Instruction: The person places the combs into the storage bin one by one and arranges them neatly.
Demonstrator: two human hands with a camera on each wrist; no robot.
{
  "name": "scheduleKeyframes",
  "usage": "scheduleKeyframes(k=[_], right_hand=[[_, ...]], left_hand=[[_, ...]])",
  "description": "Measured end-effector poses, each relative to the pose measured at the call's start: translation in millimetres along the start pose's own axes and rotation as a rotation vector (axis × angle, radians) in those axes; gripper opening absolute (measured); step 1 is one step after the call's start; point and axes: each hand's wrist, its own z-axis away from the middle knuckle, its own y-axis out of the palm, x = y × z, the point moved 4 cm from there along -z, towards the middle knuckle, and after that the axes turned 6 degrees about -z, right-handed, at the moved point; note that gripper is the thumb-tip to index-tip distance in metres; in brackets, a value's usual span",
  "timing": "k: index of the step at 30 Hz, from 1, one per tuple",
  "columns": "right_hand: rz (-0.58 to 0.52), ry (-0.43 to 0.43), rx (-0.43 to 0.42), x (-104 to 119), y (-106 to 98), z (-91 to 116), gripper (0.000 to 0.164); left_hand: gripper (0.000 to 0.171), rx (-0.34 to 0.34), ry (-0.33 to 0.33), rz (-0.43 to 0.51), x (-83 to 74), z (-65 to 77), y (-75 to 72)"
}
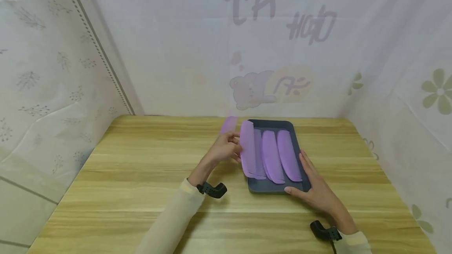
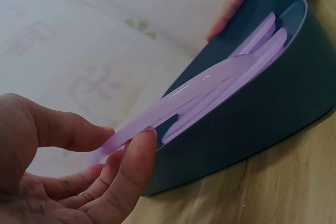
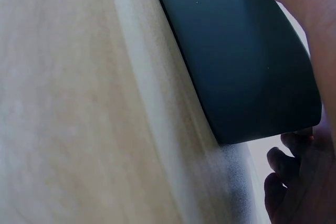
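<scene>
A dark blue-grey tray (image 1: pixel 272 187) with raised walls holds several purple combs, including one at the right (image 1: pixel 288 156) and one in the middle (image 1: pixel 272 156). My left hand (image 1: pixel 226 147) pinches another purple comb (image 1: pixel 248 150) by its smooth back edge, between thumb and fingers. This comb is tilted over the tray's left side, and overlaps a comb beneath it. In the left wrist view the held comb (image 2: pixel 184 95) slants across the wall. My right hand (image 1: pixel 318 191) grips the tray's near right corner, thumb on the near rim and fingers along the right side.
Behind my left hand is one more purple comb (image 1: pixel 229 124), outside the tray and partly hidden. The wooden table (image 1: pixel 141 160) meets a printed white cloth (image 1: pixel 183 69) at the back, with more cloth on both sides.
</scene>
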Motion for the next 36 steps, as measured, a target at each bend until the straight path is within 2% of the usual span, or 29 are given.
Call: scheduleKeyframes(k=[10, 14, 17, 24, 30, 36], right_hand=[[0.006, 0.014, 0.001, 2, 0, 0, 0.118], [0.007, 0.014, 0.004, 2, 0, 0, 0.118], [0.008, 0.018, 0.003, 2, 0, 0, 0.118], [0.016, 0.015, -0.001, 1, 0, 0, 0.118], [0.012, 0.011, -0.004, 0, 0, 0, 0.118], [0.012, 0.017, -0.003, 0, 1, 1, 0.117]], left_hand=[[0.055, 0.022, -0.011, 0.021, 3.7, -6.8, 10.4], [0.06, 0.004, -0.011, 0.033, 3.1, -5.3, 10.4], [0.057, -0.026, -0.003, 0.024, 1.5, -3.5, 8.4], [0.048, -0.136, 0.034, -0.082, 0.2, -0.5, -0.9], [0.045, -0.23, 0.11, -0.213, -0.7, -0.5, -12.9], [0.049, -0.259, 0.129, -0.276, 2.8, -4.3, -22.9]])
